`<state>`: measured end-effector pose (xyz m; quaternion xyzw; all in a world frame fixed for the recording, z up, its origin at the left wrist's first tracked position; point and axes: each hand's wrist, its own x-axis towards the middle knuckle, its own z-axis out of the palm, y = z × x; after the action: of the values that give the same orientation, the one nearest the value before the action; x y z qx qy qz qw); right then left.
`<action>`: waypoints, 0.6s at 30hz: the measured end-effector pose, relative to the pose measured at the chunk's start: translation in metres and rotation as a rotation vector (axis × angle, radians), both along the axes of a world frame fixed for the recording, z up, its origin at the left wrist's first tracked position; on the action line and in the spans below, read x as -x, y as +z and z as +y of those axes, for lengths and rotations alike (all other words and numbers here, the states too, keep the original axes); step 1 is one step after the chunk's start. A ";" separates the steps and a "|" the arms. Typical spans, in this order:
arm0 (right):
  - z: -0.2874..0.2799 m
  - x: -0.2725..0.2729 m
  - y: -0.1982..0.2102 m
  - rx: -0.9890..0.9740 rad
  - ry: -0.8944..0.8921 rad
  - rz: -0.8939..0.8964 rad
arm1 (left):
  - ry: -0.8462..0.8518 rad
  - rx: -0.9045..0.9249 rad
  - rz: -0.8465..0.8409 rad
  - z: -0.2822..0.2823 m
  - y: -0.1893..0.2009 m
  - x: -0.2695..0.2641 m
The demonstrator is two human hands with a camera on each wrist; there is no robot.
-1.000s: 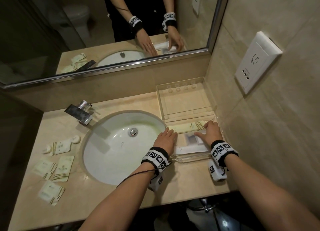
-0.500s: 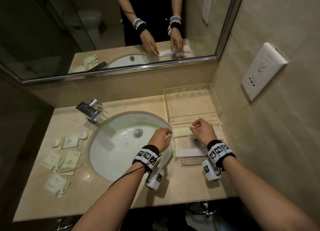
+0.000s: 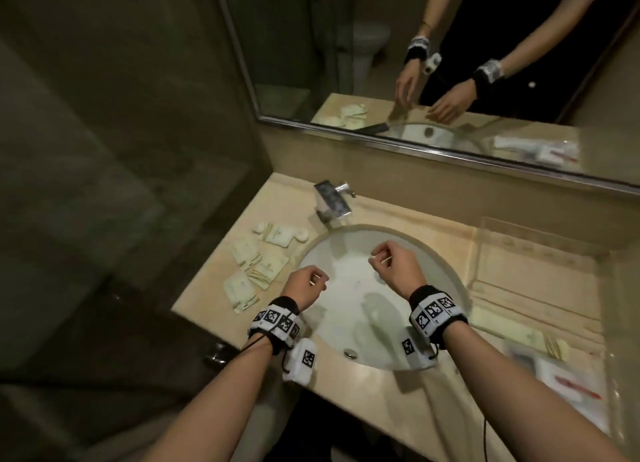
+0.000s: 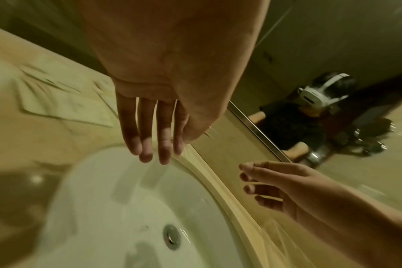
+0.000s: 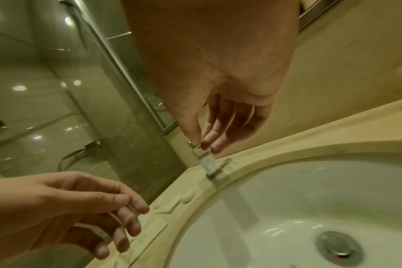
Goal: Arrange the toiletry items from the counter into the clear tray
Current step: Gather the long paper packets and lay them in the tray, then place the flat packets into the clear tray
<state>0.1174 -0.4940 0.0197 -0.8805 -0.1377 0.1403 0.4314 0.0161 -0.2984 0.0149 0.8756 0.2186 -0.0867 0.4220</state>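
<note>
Hovering over the sink [image 3: 349, 288], both hands are seen empty, between the clear tray [image 3: 540, 288] on the right of the surface [image 3: 346, 385] and the packets [image 3: 256, 271] left on its far-left side. Left hand [image 3: 304, 285]: fingers [image 4: 147, 141] hang loosely, nearly straight, close together, nothing held. Right hand [image 3: 394, 271]: fingers [image 5: 218, 134] relaxed and slightly curled, nothing pinched. Some flat items [image 3: 554, 361] are already lying in the near part of the tray; several packets are not yet moved.

Risks, as judged: the packets are thin and flat on a smooth surface, so a pinch may slide off or lift two overlapping ones at once. They lie just beside the sink rim, so a nudged packet may drop into the basin. The tray walls are clear and hard to see, so an edge may be clipped on the carry across.

Views: the tray and its contents are shown only in the head view. The left wrist view gives the left fingers clearly, with blurred packets behind them. The right wrist view shows the tap [image 5: 209, 161] and the small round item [image 5: 187, 195] beside the packets at the rim; the tray is not shown there.
</note>
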 end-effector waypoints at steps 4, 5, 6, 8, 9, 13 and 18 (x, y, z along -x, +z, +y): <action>0.071 0.001 -0.004 0.004 0.144 0.019 | 0.139 0.002 0.043 0.059 -0.004 0.023; 0.088 0.002 -0.006 0.010 0.173 0.019 | 0.180 0.004 0.067 0.072 -0.006 0.028; 0.104 0.003 -0.007 0.016 0.200 0.019 | 0.226 0.003 0.084 0.085 -0.009 0.032; 0.133 0.004 -0.012 0.013 0.239 0.026 | 0.319 -0.009 0.104 0.110 -0.017 0.039; 0.147 0.004 -0.016 0.011 0.250 0.031 | 0.357 -0.019 0.115 0.122 -0.021 0.042; 0.192 0.005 -0.039 0.052 0.280 0.107 | 0.410 -0.074 0.188 0.165 -0.038 0.053; 0.231 0.007 -0.070 0.210 0.246 0.175 | 0.435 -0.039 0.211 0.197 -0.065 0.055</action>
<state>0.1108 -0.2632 -0.0499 -0.8815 -0.1911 0.2818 0.3270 -0.0385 -0.1016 -0.0497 0.8020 0.4463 -0.0806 0.3887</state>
